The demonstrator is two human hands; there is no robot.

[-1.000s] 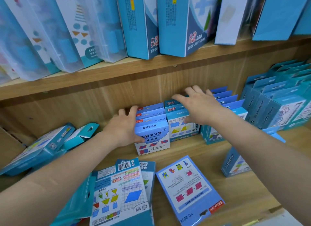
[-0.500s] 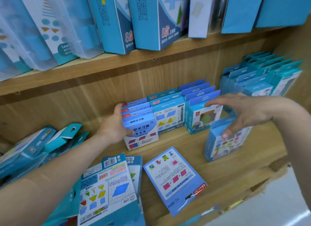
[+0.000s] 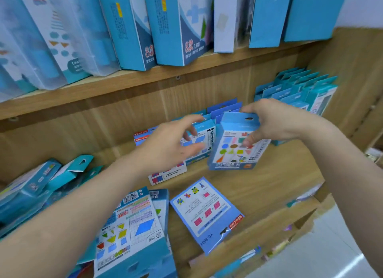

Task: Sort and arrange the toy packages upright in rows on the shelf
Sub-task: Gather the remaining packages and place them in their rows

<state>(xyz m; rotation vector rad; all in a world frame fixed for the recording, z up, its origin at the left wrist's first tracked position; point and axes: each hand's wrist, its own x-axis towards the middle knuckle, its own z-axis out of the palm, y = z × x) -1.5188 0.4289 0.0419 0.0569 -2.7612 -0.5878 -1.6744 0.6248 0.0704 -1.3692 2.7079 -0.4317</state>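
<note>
My right hand (image 3: 277,120) pinches the top of a blue shapes package (image 3: 232,153), thumb on its front, nearly upright. Just left of it my left hand (image 3: 170,145) hovers, fingers loosely spread, in front of the upright package rows (image 3: 207,130).

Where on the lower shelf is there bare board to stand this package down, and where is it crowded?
The lower shelf is bare front right, between the flat pink-square package, the held package in the right hand and the far-right rows. Front left is crowded with flat packages and toppled ones.
</note>
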